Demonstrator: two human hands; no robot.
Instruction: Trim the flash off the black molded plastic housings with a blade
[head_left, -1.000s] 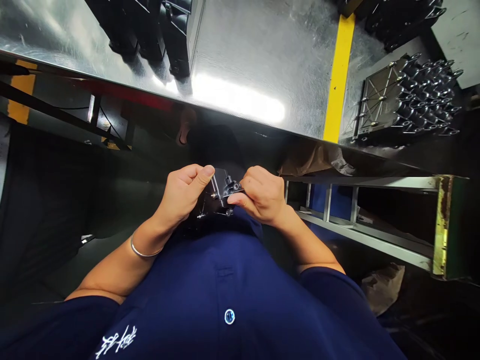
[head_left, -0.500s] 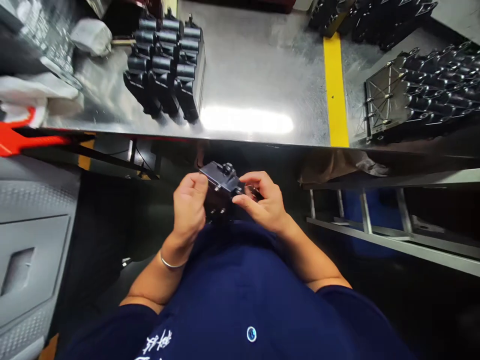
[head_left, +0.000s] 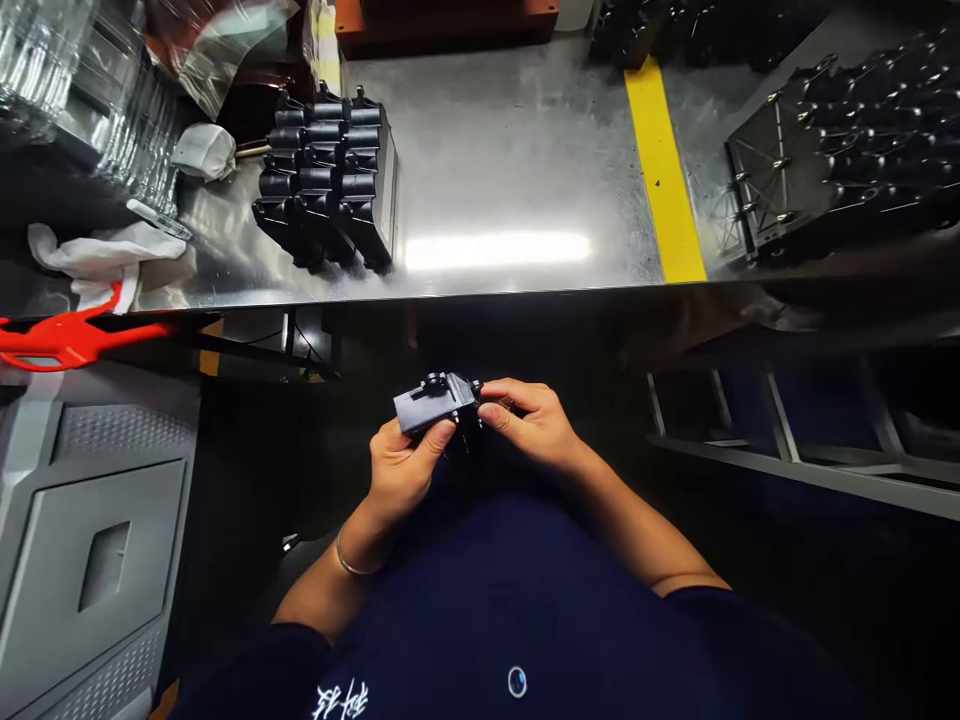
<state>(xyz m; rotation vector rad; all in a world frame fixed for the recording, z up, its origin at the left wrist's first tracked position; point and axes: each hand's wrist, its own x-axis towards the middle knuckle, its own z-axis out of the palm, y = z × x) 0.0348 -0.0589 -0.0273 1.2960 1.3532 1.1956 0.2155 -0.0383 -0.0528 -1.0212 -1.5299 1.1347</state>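
- Clock read from the held part, 12 pointing away from the wearer.
- Black housing (head_left: 424, 408) held in mid-air between the counter (head_left: 495, 200) and the wearer's front; flat side mostly up, round dark fitting (head_left: 435, 383) toward its 12 edge.
- In hand, as I judge it: two-handed handling, the left hand (head_left: 405, 470) supporting, the right hand (head_left: 544, 428) working at the 3 o'clock end.
- Left fingers clamped on the housing: thumb on the near edge at 6, bent fingers round the 7 to 8 o'clock corner.
- Right thumb and index finger nearly together, tips at or touching the 3 o'clock end. Cannot tell whether they pinch anything; shadow there.
- So the housing lies inside the left grip, and just to 9 of the right fingertips.
- Judgement: any move at that end calls for a steady left hold and light right fingertips, clear of small bright bits (head_left: 465, 435) under the edge.
- Counter runs across 12. Black parts (head_left: 322, 180), upright in rows, at 11; yellow strip (head_left: 664, 175) at 2, more black parts (head_left: 862, 150) beyond it.
- Red object (head_left: 71, 338) at 9, white cloth (head_left: 112, 250) at 10, metal frame (head_left: 784, 435) at 3.
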